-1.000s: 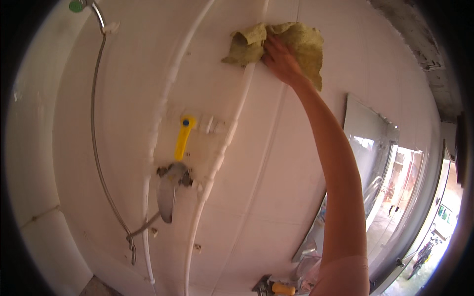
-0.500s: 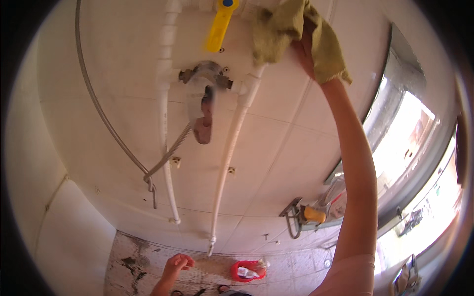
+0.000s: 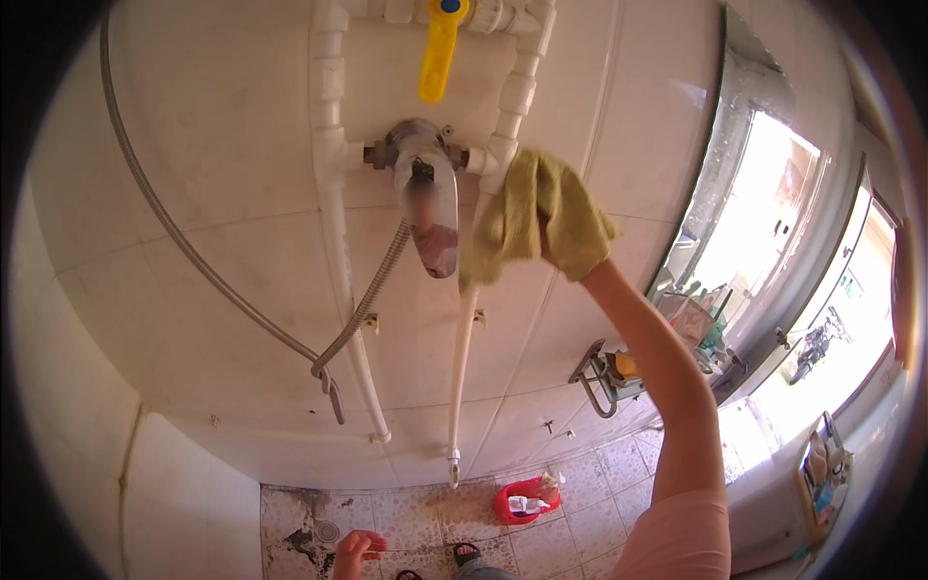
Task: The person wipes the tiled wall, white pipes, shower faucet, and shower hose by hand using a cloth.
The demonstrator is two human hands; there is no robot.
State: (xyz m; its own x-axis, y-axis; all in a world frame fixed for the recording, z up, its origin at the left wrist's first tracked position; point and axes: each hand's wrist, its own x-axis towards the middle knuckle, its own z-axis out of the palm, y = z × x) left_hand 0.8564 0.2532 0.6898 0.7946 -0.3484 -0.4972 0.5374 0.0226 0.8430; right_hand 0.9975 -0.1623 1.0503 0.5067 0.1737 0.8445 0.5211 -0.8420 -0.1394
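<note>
An olive-green cloth is draped over my right hand, which presses it against the right white pipe just below its upper joint. Most of that hand's fingers are hidden under the cloth. Left of it, a chrome shower mixer is fixed to the wall between the two pipes, with a ribbed metal hose running down from it. Low in the view, my left hand hangs free with loosely bent, parted fingers and nothing in them.
Above the mixer is a yellow valve lever. The hose loops over to the left wall side. A red basket with bottles stands on the tiled floor. To the right are a mirror, a shelf with small items and a bright doorway.
My right hand has brought the cloth down from high on the wall to the right pipe beside the mixer. The whole view has shifted, and my left hand stays low.
</note>
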